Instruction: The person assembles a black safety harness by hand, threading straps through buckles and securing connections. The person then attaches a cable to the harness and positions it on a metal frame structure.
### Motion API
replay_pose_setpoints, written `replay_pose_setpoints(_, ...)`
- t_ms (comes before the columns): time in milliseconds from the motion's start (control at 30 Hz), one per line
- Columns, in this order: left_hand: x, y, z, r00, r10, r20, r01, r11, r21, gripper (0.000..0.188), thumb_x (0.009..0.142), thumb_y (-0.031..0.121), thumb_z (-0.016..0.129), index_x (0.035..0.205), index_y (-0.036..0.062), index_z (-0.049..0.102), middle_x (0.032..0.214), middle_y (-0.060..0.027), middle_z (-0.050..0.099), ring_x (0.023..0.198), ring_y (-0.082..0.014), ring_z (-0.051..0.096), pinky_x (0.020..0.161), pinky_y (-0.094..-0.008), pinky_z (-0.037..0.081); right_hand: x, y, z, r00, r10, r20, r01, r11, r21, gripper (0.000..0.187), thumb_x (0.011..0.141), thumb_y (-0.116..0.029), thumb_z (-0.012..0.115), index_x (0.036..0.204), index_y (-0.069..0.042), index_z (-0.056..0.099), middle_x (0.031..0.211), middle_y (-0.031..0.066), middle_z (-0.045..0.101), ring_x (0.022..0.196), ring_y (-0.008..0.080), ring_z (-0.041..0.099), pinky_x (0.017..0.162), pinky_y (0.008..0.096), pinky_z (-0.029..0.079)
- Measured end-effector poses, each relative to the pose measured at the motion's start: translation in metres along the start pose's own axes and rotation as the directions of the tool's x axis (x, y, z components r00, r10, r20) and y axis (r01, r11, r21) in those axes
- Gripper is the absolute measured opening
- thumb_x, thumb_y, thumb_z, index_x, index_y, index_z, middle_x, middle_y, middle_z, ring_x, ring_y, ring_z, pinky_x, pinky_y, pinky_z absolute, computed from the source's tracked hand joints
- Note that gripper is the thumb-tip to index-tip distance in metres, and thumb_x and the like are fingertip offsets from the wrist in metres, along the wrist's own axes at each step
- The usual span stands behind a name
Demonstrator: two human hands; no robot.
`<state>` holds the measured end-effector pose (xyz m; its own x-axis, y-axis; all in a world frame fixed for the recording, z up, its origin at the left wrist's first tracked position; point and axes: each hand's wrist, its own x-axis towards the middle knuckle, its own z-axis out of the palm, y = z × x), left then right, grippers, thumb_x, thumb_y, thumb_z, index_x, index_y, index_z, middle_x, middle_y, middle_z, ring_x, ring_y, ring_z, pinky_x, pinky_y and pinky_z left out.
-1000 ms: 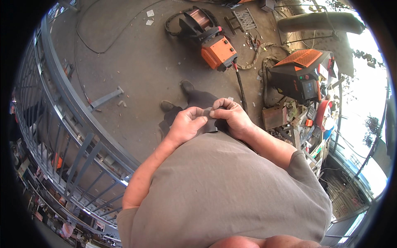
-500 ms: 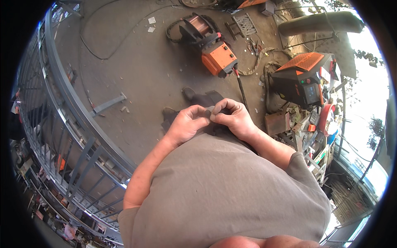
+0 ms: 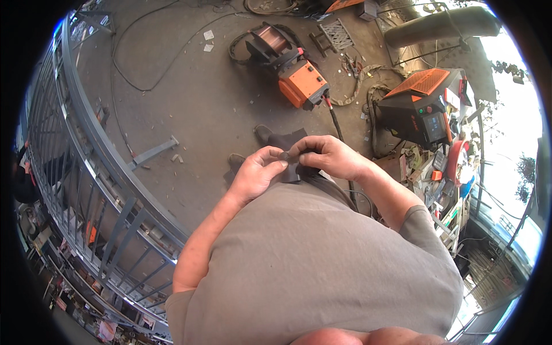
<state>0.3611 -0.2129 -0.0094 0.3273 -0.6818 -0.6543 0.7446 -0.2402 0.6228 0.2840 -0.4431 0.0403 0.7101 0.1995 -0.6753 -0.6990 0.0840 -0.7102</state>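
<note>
In front of my belly, my left hand (image 3: 257,176) is closed in a pinch, with a small dark roundish piece (image 3: 284,156) at its thumb and forefinger. The kind of piece is too small to tell. My right hand (image 3: 333,160) is right beside it, its forefinger reaching toward the piece and its thumb bent in under the curled fingers. Whatever those fingers hold, if anything, is hidden. Below both hands are my dark trousers and shoes (image 3: 263,133).
An orange and black wire feeder (image 3: 303,83) with a copper wire spool stands ahead on the floor. To the right are a welding machine (image 3: 422,109), a gas cylinder (image 3: 443,27) and a cluttered bench. A steel railing frame (image 3: 109,167) runs along the left. Cables cross the floor.
My right hand has shifted slightly right; its fingertips have drawn back a little from my left ones and its fingers are more curled. The dark piece shows more clearly now.
</note>
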Motion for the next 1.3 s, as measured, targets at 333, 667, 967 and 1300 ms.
replay_pose_setpoints(333,0.003,0.008,0.004,0.989,-0.142,0.026,0.144,0.988,-0.051,0.018,0.103,0.011,0.06,0.116,-0.0001,0.064,0.108,-0.0063,0.07,0.099,-0.0117,0.066,0.087,-0.0269,0.052,0.003,0.023,0.006,0.997,0.071,0.004,-0.071,0.987,0.142,0.028,0.093,-0.014,0.074,0.118,-0.003,0.066,0.107,0.0029,0.07,0.1,0.0096,0.063,0.092,0.0263,0.05)
replay_pose_setpoints(667,0.009,0.008,0.007,0.986,-0.152,0.065,0.153,0.988,-0.02,0.021,0.104,0.014,0.056,0.117,0.0005,0.065,0.094,-0.005,0.073,0.082,-0.007,0.063,0.072,-0.0218,0.046,0.006,0.033,0.013,0.996,0.028,-0.089,-0.021,0.996,0.082,0.021,0.097,-0.011,0.07,0.115,-0.003,0.064,0.105,0.0021,0.07,0.101,0.009,0.062,0.093,0.0269,0.05)
replay_pose_setpoints(967,0.008,0.003,0.006,0.992,-0.115,-0.046,0.12,0.985,0.121,0.024,0.102,0.017,0.058,0.114,-0.0026,0.065,0.1,-0.0044,0.069,0.092,-0.0086,0.063,0.083,-0.0248,0.051,-0.005,0.02,0.018,0.992,-0.096,-0.085,0.099,0.994,0.043,0.024,0.099,-0.013,0.069,0.121,-0.007,0.063,0.109,-0.0009,0.066,0.102,0.0078,0.059,0.092,0.0273,0.049)
replay_pose_setpoints(1300,0.014,-0.01,-0.007,0.99,-0.137,-0.011,0.138,0.99,0.023,0.022,0.098,0.017,0.057,0.107,-0.0014,0.066,0.088,-0.0003,0.063,0.08,-0.0077,0.055,0.072,-0.0251,0.046,0.008,0.02,0.015,0.995,-0.101,-0.002,0.101,0.994,-0.041,0.037,0.108,-0.036,0.059,0.128,-0.005,0.064,0.11,0.0013,0.065,0.103,0.0096,0.057,0.093,0.0292,0.049)
